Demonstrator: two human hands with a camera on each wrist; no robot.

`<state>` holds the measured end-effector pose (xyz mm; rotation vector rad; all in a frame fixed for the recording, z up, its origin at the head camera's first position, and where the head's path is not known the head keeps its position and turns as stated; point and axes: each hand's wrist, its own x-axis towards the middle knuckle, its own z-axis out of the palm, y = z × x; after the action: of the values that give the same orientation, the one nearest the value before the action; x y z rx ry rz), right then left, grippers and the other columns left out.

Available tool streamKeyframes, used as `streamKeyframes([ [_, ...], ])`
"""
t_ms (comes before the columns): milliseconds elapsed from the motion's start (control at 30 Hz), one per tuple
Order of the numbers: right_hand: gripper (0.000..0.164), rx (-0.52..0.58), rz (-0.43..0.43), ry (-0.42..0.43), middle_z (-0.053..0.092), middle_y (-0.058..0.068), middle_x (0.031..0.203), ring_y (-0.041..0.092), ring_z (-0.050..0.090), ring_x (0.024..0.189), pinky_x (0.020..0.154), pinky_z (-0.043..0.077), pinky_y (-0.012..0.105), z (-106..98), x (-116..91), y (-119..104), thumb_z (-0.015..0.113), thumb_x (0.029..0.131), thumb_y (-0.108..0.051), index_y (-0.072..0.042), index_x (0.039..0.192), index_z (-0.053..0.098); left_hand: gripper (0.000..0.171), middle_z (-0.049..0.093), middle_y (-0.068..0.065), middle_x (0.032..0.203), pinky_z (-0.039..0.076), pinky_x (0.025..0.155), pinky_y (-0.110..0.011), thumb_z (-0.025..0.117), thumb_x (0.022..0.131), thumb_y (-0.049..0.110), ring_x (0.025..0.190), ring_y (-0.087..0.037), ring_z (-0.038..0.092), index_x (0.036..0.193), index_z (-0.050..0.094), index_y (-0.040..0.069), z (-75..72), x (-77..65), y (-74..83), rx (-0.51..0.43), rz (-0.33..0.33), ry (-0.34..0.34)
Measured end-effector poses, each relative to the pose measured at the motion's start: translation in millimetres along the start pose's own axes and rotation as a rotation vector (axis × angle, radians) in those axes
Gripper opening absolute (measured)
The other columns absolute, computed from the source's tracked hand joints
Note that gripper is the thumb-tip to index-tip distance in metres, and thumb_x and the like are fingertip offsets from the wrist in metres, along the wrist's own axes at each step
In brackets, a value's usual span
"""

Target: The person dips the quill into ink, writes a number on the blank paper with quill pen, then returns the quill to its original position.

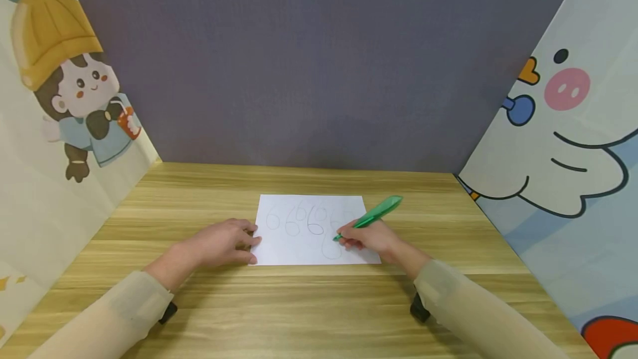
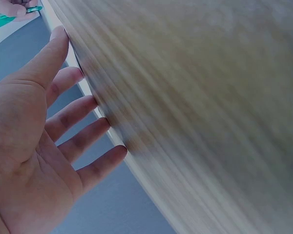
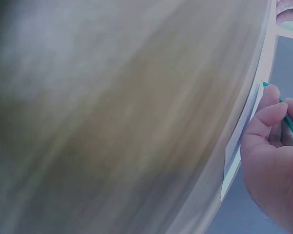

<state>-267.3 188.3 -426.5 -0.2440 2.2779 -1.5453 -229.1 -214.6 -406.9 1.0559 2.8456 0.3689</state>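
Note:
A white sheet of paper [image 1: 294,251] lies on the wooden table, bearing thin pencil-like outlines, several shaped like a 6, one darker than the others. With fingers spread, my left hand [image 1: 224,244] touches the sheet's left edge; the left wrist view shows that hand [image 2: 44,126] with its fingertips down on the surface. My right hand [image 1: 374,237] pinches a green pen [image 1: 381,208] near its point, over the lower right part of the paper. The pen slants up to the right, its tip at the top of a rounded loop. In the right wrist view, thumb and fingers partly cover the pen [image 3: 292,127].
The wooden table [image 1: 309,314] runs back to a dark grey panel [image 1: 299,71]. Cartoon-printed walls stand at the left [image 1: 30,193] and right [image 1: 598,248]. A black wrist device [image 1: 420,308] sits under the right sleeve, another [image 1: 168,313] under the left.

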Motion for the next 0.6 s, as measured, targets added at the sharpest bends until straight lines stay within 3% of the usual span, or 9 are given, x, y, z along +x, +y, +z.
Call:
streamKeyframes([
  [600,0.029,0.025,0.004,-0.004,0.085,0.008,0.1,0.01,0.076,0.086,0.071,0.053,0.023,12,11,-4,0.074,0.105,-0.017,0.006,0.122,0.079,0.056,0.066,-0.023,0.15,0.052,0.118,-0.061,0.081,0.099,0.046,0.139,-0.046,0.063,0.136,0.078,0.005,0.3,4.2,-8.1,-0.002,0.018,0.006],
])
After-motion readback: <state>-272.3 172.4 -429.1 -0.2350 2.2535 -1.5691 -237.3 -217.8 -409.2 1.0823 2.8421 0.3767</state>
